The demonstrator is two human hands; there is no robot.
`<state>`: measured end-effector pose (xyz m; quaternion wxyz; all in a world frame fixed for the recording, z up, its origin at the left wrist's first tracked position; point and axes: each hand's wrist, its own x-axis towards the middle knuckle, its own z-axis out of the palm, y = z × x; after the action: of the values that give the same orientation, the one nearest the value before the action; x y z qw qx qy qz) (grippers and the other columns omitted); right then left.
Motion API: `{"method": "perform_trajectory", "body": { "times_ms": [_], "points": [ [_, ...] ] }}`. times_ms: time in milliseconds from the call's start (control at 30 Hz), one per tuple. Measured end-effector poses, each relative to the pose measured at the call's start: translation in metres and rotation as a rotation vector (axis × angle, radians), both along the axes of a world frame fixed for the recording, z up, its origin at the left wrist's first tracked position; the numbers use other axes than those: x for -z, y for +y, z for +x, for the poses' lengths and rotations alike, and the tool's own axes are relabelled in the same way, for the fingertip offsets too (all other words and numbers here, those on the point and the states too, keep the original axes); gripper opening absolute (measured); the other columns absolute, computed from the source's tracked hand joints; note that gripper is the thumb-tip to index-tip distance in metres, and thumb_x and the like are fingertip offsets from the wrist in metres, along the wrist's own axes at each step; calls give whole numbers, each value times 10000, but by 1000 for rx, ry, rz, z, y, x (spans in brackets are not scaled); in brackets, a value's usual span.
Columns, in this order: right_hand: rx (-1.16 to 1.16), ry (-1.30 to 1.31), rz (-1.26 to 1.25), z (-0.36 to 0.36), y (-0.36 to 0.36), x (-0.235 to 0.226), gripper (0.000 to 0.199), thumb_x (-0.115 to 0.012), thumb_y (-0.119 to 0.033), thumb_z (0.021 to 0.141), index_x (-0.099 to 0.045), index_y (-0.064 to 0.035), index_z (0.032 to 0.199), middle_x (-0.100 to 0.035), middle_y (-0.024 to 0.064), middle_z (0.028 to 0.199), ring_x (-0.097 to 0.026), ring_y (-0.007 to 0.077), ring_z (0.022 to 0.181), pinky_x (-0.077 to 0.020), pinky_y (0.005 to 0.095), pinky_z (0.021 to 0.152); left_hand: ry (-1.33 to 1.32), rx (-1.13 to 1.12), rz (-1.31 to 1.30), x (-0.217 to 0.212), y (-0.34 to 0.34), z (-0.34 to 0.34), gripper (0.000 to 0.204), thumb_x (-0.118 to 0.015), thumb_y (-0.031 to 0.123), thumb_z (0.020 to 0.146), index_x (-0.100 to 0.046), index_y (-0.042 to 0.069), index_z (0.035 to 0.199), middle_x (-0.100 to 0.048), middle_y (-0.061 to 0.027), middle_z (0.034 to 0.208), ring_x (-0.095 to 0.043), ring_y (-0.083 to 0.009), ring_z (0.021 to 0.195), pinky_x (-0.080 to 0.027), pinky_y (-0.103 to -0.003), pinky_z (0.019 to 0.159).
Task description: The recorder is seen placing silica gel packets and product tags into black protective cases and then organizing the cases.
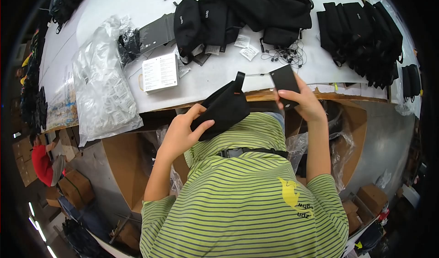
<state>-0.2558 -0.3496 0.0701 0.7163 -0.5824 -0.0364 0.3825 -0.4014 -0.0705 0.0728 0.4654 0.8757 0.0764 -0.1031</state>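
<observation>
Left hand (183,130) closed around black pouch (225,109), held just below table edge (201,103). Pouch long axis runs up-right, strap end toward right hand (302,103). Right hand fingers pinch dark card tag (285,80), just right of pouch strap end; thin cord visible between them.

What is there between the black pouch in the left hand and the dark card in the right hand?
In the head view, a thin string runs from the black pouch to the dark card; behind it shows the white table.

Black card's (284,79) lower end behind right-hand fingers (292,96).
</observation>
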Motion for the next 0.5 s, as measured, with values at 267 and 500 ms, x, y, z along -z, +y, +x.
{"method": "perform_trajectory", "body": {
  "times_ms": [267, 500],
  "points": [
    [692, 152, 434, 24, -27, 34, 88, -686, -151, 848, -667, -77, 891, -641, 23, 761, -583, 100, 692, -451, 229, 649, 176, 243, -3, -22, -7, 9, 362, -631, 314, 858, -633, -26, 984, -630, -192, 792, -562, -322, 633, -451, -357, 585],
    [656, 309, 430, -1, 41, 54, 216, -594, -278, 904, -579, -84, 997, -473, 34, 698, -404, 140, 593, -343, 245, 533, 45, 408, 24, -34, -17, 13, 295, -642, 295, 838, -646, 10, 914, -565, -153, 691, -560, -314, 693, -447, -375, 638]
  ]
}}
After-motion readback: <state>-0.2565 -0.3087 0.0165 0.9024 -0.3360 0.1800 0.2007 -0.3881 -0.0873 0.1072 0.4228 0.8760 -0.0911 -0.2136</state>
